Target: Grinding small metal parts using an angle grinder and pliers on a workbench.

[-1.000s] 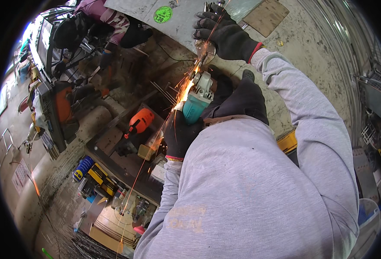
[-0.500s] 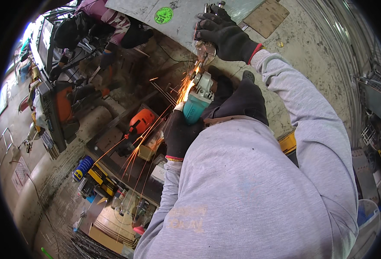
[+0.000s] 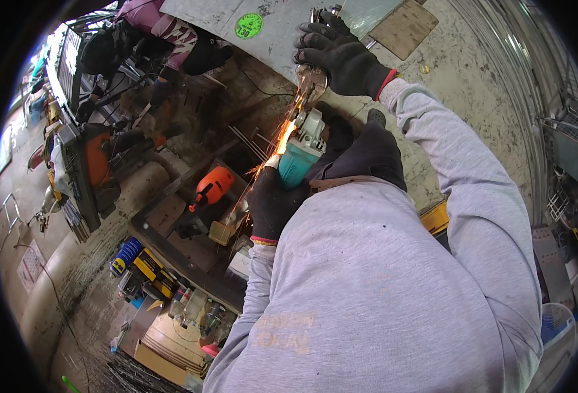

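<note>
My left hand, in a black glove with a red and yellow cuff, is closed around the teal body of an angle grinder. The grinder's grey metal head points away from me, and bright orange sparks stream along its left side. Farther off, my gloved right hand curls its fingers over a small shiny metal piece at the edge of a grey metal sheet. The exact shape of that piece is partly hidden beneath the hand. Where the disc meets the work is hard to make out in the glare.
At the upper left a co-worker bends over metal parts. Below the sparks lie an orange power tool and small boxes. A blue spray can and a yellow-black tool stand at lower left. A brown board is at the top.
The long sparks that flew toward the lower left have shrunk to a shorter stream close to the grinder. My right hand has shifted very slightly; the left hand keeps its hold.
</note>
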A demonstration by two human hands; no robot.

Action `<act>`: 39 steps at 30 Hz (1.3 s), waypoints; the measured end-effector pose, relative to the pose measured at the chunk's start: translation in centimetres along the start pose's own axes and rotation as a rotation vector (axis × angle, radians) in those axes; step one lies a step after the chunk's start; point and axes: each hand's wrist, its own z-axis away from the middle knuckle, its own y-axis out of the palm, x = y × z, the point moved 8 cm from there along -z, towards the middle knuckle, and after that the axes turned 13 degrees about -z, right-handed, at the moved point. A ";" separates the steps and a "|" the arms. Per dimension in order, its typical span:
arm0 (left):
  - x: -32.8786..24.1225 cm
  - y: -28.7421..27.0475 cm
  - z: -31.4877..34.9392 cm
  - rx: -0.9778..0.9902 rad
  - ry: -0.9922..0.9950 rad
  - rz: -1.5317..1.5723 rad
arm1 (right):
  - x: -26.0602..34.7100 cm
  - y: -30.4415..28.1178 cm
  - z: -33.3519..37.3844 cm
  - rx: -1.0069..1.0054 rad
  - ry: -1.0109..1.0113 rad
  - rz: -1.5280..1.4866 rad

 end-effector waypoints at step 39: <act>-0.5 -0.9 0.1 0.014 -0.057 -0.101 | -0.1 -0.2 -0.2 -0.005 0.016 -0.030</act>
